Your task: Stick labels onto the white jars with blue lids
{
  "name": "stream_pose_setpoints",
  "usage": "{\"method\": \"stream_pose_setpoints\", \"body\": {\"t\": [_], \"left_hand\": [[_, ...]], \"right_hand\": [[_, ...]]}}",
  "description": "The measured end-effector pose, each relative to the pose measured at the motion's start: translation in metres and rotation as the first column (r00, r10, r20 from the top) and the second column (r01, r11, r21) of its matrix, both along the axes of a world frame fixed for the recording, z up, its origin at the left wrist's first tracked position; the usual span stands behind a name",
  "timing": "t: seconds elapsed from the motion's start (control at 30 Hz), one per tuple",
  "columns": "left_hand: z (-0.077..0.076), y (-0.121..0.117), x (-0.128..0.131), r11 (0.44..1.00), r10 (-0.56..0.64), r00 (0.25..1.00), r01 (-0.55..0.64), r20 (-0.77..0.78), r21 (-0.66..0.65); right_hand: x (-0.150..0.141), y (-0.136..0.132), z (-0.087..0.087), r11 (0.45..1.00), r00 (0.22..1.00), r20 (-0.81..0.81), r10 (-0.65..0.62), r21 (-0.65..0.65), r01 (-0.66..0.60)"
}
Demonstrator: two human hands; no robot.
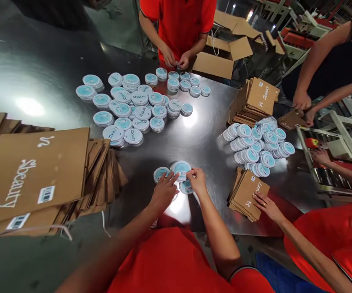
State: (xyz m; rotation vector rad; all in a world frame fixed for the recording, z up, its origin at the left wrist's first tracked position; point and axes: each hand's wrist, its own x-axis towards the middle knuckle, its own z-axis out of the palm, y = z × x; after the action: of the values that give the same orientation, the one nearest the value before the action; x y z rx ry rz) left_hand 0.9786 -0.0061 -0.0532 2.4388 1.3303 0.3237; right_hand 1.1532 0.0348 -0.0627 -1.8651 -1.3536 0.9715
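Note:
My left hand (pixel 163 191) and my right hand (pixel 196 180) meet over a round white tin with a pale blue lid (pixel 181 168) on the shiny metal table (pixel 203 134). Both hands have their fingertips closed on that tin's rim. A second tin (pixel 160 173) lies just left of it, under my left fingertips. A third tin (pixel 185 187) peeks out below my right hand.
Many more tins lie in a big cluster (pixel 130 108) further back and in rows (pixel 257 146) at the right. Stacks of flat brown cardboard sleeves sit at the left (pixel 35 171), right front (pixel 247 193) and back right (pixel 257 101). Other people's hands work at the far edge (pixel 176 60) and right side (pixel 267 205).

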Motion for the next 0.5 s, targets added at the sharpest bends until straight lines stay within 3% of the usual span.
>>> {"method": "stream_pose_setpoints", "body": {"t": [0.2,0.5], "left_hand": [[-0.008,-0.003,0.000,0.997,-0.007,0.998,0.012,-0.062,0.080],[-0.016,-0.005,-0.001,0.986,0.016,1.000,-0.018,0.010,0.167]], "right_hand": [[-0.001,0.003,0.001,1.000,0.997,0.073,0.008,-0.007,-0.007],[-0.009,-0.003,0.006,0.998,0.952,0.299,0.060,-0.019,-0.057]]}}
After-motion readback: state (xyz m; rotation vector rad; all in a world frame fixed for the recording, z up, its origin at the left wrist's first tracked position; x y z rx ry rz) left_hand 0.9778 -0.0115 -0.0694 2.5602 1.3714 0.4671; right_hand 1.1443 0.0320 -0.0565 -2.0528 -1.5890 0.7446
